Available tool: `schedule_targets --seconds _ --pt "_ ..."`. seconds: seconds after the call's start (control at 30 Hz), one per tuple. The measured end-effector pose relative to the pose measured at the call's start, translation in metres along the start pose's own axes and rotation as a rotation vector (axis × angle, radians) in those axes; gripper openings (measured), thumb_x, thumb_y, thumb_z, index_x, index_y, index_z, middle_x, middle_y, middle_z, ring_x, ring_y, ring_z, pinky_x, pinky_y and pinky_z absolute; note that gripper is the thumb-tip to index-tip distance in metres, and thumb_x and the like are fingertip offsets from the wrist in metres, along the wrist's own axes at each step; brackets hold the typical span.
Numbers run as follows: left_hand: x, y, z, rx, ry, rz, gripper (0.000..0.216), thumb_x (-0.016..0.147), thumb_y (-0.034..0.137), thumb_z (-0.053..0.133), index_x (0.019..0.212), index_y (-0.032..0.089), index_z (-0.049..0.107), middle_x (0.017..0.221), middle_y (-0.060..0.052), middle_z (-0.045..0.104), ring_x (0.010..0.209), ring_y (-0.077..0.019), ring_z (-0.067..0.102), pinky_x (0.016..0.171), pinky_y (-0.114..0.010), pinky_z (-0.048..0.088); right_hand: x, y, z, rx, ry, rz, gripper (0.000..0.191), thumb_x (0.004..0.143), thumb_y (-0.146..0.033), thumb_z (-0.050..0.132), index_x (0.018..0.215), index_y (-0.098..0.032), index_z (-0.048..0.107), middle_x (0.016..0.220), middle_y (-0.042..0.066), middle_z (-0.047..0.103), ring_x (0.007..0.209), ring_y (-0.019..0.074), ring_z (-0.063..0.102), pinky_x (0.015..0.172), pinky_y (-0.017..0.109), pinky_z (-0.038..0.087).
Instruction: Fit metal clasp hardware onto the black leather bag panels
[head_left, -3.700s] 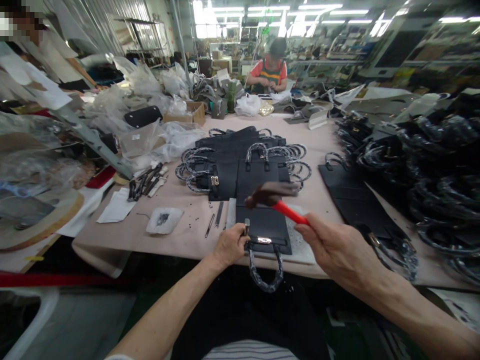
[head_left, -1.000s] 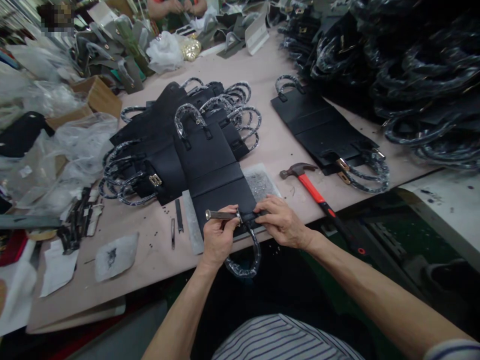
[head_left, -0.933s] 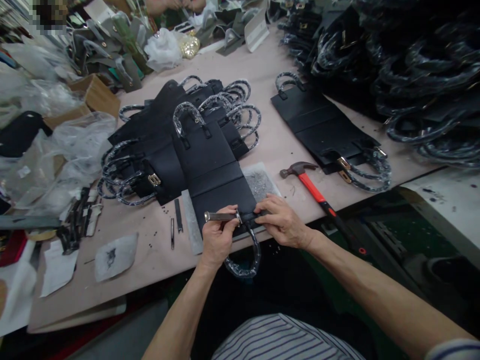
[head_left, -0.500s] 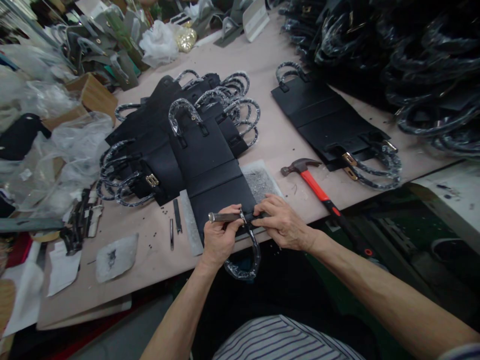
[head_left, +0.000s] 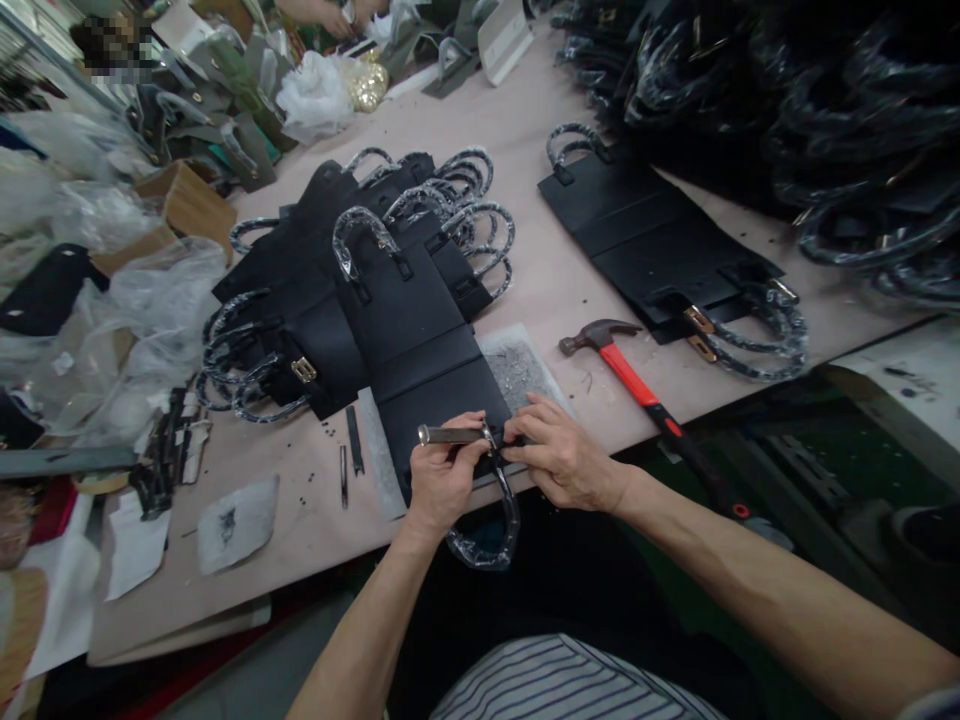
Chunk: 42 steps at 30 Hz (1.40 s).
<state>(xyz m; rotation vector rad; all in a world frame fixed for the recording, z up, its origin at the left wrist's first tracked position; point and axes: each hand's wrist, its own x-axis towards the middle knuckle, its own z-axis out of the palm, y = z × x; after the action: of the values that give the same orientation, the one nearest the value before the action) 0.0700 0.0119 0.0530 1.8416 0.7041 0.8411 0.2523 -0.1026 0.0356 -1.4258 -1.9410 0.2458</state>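
A black bag panel (head_left: 435, 385) lies lengthwise in front of me, its near end at the table edge. From that end a plastic-wrapped bag handle (head_left: 512, 520) hangs over the edge in a loop. My left hand (head_left: 439, 490) is closed on a metal punch (head_left: 448, 435), which lies sideways across the fingers, while its thumb presses near the handle's metal fitting (head_left: 487, 432). Fingers of my right hand (head_left: 566, 460) are pinched together at the handle's base; whatever small dark piece they hold is mostly hidden. At the other end of the panel, another wrapped handle (head_left: 346, 240) stands up.
Right of my hands lies a claw hammer (head_left: 626, 365), its grip past the table edge. A stone slab (head_left: 517, 365) sits under the panel. Left are two slim tools (head_left: 354, 440) and a plastic sheet (head_left: 238, 525). Stacked black bags (head_left: 300, 260) lie beyond; a co-worker's hands (head_left: 330, 15) show far back.
The view has shifted slightly, and a co-worker's hands now show at the top. My right fingers have moved a little at the handle's base; my left hand keeps its hold.
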Motion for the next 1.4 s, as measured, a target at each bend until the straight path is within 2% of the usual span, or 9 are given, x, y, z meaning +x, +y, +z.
schedule_targets --seconds 0.2,0.37,0.6,0.77,1.1,1.23,1.4 --pt "-0.003 -0.002 -0.003 -0.011 -0.033 -0.001 0.011 0.088 0.019 0.072 0.099 0.019 0.074 0.112 -0.008 0.077 0.105 -0.0223 0.073 0.101 -0.040 0.058 -0.003 0.002 0.003 0.016 0.039 -0.016 0.036 0.077 -0.007 0.052 0.103 -0.022 0.072 0.109 0.008 0.062 0.108 0.0259 0.054 0.116 0.062 0.032" --pt "-0.002 -0.001 -0.002 0.013 -0.062 0.021 0.013 0.088 0.016 0.072 0.101 0.019 0.074 0.113 -0.008 0.076 0.107 -0.0222 0.072 0.101 -0.039 0.058 -0.004 0.005 0.005 0.077 0.121 -0.010 0.031 0.075 -0.004 0.051 0.092 -0.021 0.070 0.100 0.006 0.063 0.099 0.0222 0.057 0.115 0.059 0.035" --pt "-0.002 -0.002 0.002 0.099 -0.078 0.201 0.015 0.088 0.013 0.070 0.102 0.020 0.070 0.112 -0.007 0.076 0.106 -0.0206 0.073 0.099 -0.039 0.059 -0.005 0.006 0.008 0.125 0.195 -0.003 0.027 0.075 -0.002 0.050 0.086 -0.020 0.067 0.098 0.006 0.063 0.095 0.0211 0.057 0.112 0.059 0.038" --pt "-0.003 -0.001 0.003 0.182 -0.106 0.280 0.016 0.090 0.008 0.066 0.100 0.020 0.069 0.110 -0.005 0.075 0.108 -0.0190 0.071 0.100 -0.038 0.058 -0.004 0.005 0.008 0.122 0.219 0.010 0.027 0.074 -0.002 0.050 0.086 -0.020 0.066 0.098 0.006 0.063 0.095 0.0216 0.058 0.111 0.059 0.040" --pt "-0.010 0.001 0.002 0.217 -0.070 0.266 0.015 0.091 0.008 0.065 0.099 0.019 0.069 0.105 -0.005 0.075 0.109 -0.0205 0.071 0.099 -0.040 0.059 -0.004 0.004 0.009 0.116 0.267 0.030 0.025 0.078 0.000 0.049 0.084 -0.019 0.064 0.096 0.006 0.062 0.093 0.0205 0.057 0.110 0.055 0.042" --pt "-0.010 0.000 0.002 0.233 -0.076 0.242 0.014 0.091 0.008 0.065 0.098 0.020 0.069 0.106 -0.005 0.074 0.109 -0.0200 0.070 0.100 -0.040 0.059 -0.001 0.002 0.009 0.105 0.250 0.080 0.029 0.079 -0.001 0.047 0.094 -0.018 0.065 0.101 0.008 0.062 0.095 0.0222 0.055 0.106 0.053 0.042" --pt "-0.012 0.002 0.004 0.263 -0.063 0.302 0.015 0.090 0.008 0.064 0.101 0.019 0.067 0.108 -0.007 0.074 0.109 -0.0206 0.070 0.098 -0.041 0.060 0.005 -0.002 0.010 0.070 0.189 0.181 0.033 0.080 -0.004 0.049 0.104 -0.017 0.066 0.111 0.010 0.061 0.102 0.0262 0.052 0.090 0.045 0.044"
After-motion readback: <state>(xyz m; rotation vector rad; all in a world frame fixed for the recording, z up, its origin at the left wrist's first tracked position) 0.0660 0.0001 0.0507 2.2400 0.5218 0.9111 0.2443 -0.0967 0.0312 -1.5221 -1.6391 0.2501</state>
